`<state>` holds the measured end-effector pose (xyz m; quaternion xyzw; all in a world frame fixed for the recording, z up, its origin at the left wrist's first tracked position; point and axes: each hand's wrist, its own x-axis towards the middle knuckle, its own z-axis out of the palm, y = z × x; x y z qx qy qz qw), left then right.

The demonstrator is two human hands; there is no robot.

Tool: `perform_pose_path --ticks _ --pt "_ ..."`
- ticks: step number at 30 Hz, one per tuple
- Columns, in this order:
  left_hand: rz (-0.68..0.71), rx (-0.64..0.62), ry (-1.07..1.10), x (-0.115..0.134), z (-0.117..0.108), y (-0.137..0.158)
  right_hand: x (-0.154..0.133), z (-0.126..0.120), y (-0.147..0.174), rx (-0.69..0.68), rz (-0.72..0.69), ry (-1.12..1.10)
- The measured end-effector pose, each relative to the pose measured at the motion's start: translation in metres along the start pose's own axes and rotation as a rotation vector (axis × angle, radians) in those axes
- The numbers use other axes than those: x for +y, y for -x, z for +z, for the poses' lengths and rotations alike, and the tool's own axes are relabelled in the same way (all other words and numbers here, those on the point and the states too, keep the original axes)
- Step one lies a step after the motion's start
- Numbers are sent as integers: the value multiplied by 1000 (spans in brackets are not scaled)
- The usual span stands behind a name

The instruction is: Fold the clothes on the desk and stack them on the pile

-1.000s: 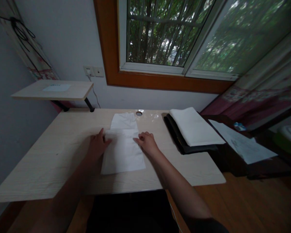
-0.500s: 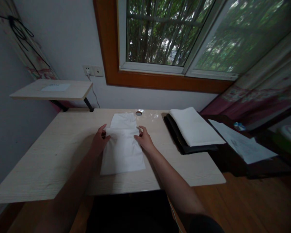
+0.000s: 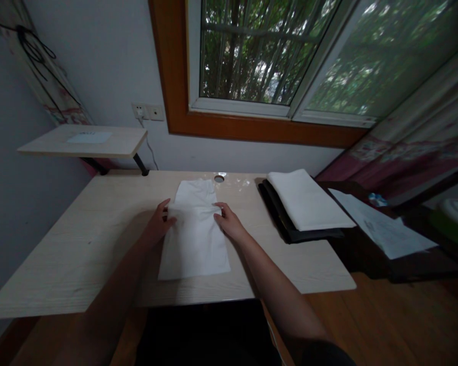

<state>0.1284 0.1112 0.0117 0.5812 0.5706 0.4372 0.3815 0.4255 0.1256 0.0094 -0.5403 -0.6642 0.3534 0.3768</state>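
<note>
A white cloth (image 3: 196, 249), folded over on itself, lies lengthwise on the pale wooden desk (image 3: 80, 244) in front of me. Across its upper part runs a crease, with a narrower section stretching beyond it toward the wall. My left hand (image 3: 159, 221) is at the left end of this crease, fingers bent and thumb on the cloth's edge. At the opposite end, my right hand (image 3: 228, 219) grips the right edge between thumb and fingers. Small wrinkles show in the fabric between both hands. What lies inside the fold is hidden.
Right of the cloth, a white folded fabric (image 3: 309, 201) rests on a black folded one (image 3: 278, 213). A small raised shelf (image 3: 118, 140) stands at the desk's back left. Papers (image 3: 381, 223) lie on a dark surface at the right. A round hole (image 3: 219, 179) pierces the desk's back.
Both hands have shifted slightly toward me with the folded edge. The cloth between them is more wrinkled than before.
</note>
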Motion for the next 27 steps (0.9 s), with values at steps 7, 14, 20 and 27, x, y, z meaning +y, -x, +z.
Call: perform_pose_path --ticks 7,14,20,27 --pt "-70 -185 -57 3 -11 22 -7 -16 31 -84 75 -132" --pt "-33 -278 -62 26 -16 49 -24 -31 62 -227 110 -287" --pt "-116 -281 299 62 -29 53 -52 -55 54 -214 52 -468" --pt "38 16 370 86 -20 -14 -84 -58 -17 -153 -69 -530"
